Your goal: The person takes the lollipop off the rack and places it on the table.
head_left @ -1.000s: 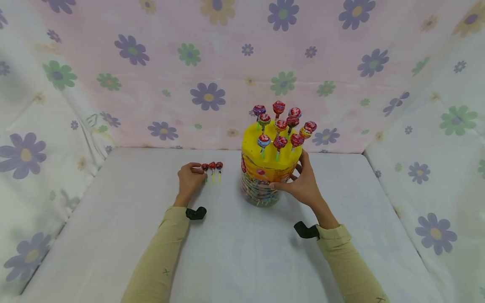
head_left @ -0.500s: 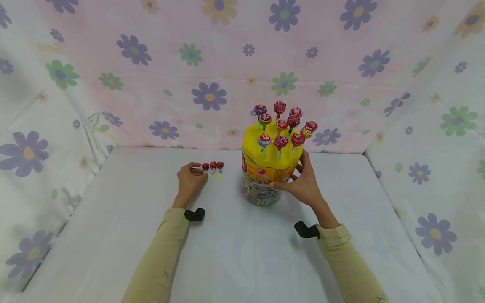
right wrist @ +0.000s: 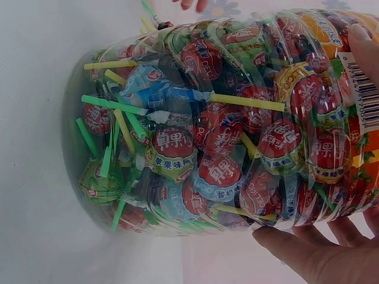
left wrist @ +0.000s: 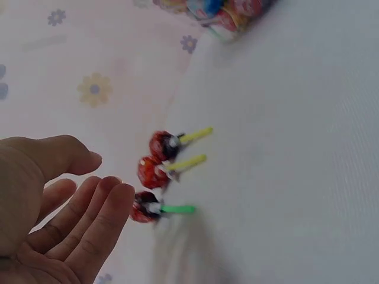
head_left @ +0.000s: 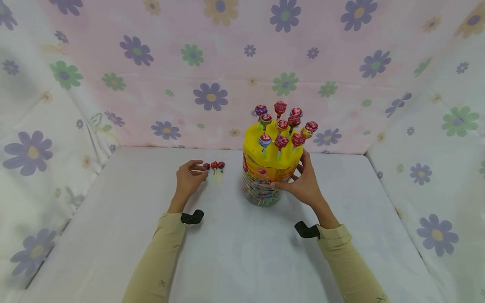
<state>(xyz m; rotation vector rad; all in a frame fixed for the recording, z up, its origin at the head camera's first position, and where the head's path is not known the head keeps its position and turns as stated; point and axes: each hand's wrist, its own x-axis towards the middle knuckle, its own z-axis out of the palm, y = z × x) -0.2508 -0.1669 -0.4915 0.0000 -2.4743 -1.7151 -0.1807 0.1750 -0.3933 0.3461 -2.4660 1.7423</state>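
Three lollipops in dark red wrappers lie side by side on the white table. The nearest to my left hand is the green-stick lollipop; the middle lollipop and the far lollipop have yellow sticks. In the left wrist view, my left fingers are relaxed, with a gap between thumb and fingers and nothing held. Their tips are right beside the green-stick lollipop; whether they touch it, I cannot tell. My right hand grips the upright clear lollipop jar by its right side, thumb in front, fingers partly hidden behind.
The jar's yellow lid has several lollipops standing upright in it. Through the jar's clear wall, several more wrapped lollipops show. Flower-patterned cloth encloses the table at the back and sides.
My left hand has drawn slightly back and its fingers have loosened beside the green-stick lollipop. The three lollipops lie as before. My right hand keeps its grip on the jar.
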